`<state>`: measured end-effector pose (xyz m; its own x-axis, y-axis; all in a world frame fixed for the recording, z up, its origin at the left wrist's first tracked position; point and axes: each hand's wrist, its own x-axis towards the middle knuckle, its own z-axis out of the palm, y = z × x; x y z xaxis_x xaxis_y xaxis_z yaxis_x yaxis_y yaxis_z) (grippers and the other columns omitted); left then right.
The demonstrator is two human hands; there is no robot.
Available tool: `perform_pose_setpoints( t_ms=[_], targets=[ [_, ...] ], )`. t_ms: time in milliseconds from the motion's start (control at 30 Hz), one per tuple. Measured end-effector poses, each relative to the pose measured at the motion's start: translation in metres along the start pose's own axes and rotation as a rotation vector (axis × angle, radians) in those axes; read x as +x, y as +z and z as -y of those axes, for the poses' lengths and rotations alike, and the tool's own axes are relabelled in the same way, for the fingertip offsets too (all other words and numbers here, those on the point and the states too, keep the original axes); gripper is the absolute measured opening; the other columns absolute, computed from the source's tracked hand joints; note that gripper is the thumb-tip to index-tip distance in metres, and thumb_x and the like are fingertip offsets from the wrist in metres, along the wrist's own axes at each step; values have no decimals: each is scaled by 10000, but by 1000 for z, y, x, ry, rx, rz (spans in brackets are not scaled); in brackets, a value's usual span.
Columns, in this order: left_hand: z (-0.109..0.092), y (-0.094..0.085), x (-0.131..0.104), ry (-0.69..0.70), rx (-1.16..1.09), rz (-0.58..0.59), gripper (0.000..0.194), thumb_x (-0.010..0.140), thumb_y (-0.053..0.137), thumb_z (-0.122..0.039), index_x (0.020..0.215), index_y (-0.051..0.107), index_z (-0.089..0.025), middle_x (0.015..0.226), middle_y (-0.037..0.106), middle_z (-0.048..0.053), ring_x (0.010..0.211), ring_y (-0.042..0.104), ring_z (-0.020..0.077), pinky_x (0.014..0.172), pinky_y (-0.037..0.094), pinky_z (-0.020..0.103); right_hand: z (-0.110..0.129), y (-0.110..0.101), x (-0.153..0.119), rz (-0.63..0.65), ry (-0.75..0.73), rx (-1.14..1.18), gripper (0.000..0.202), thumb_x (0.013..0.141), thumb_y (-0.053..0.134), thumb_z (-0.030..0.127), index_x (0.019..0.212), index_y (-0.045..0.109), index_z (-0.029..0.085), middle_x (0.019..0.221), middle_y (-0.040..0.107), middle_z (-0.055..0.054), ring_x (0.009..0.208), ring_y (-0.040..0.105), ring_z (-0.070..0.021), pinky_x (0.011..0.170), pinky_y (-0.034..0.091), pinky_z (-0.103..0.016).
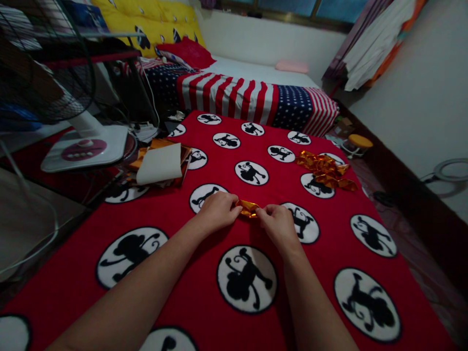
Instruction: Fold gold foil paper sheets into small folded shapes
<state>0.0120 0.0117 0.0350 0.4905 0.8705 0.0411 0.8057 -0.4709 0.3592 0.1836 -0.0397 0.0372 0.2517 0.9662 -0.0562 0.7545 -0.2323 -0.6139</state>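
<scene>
A small piece of shiny gold-orange foil paper (249,209), folded into a narrow shape, is stretched between my two hands just over the red blanket (175,214). My left hand (218,210) pinches its left end between thumb and fingers. The right end is gripped by my right hand (278,223), fingers closed and thumb on the near side. Parts of the foil under my fingertips are hidden. Further off to the right lies a pile of folded gold foil pieces (323,168). On the left rests a stack of orange sheets (161,145) with a pale sheet (161,163) on top.
A fan with a white base (87,144) stands at the left by a dark desk. Beyond the blanket is a bed with a stars-and-stripes cover (234,97). A yellow-topped stool (360,141) stands near the right wall, and a white cable (54,224) hangs at the left.
</scene>
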Motion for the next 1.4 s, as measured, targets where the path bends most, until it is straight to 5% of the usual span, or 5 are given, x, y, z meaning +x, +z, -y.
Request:
perform_pose_setpoints(
  t_ms=[533,933,1400],
  targets=[
    [5,-1,3,42,-236,85,316,818,477,-314,625,674,-160,542,591,21,503,464,117,511,245,259,-9,-5,4,79,36,117,328,777,521,335,485,522,186,431,515,5,435,456,-109,477,274,-243],
    [0,-3,2,42,-146,100,377,855,389,-288,623,655,-158,589,622,59,537,514,140,542,277,277,-5,-7,4,70,52,121,250,743,541,322,538,568,180,491,578,-10,471,490,-118,484,304,-226],
    [-7,0,-4,172,129,56,346,892,409,-323,845,714,-168,846,717,117,783,651,232,678,425,311,-6,-6,4,27,91,111,223,706,552,290,513,578,180,445,540,-1,450,483,-120,465,292,-228]
  ],
)
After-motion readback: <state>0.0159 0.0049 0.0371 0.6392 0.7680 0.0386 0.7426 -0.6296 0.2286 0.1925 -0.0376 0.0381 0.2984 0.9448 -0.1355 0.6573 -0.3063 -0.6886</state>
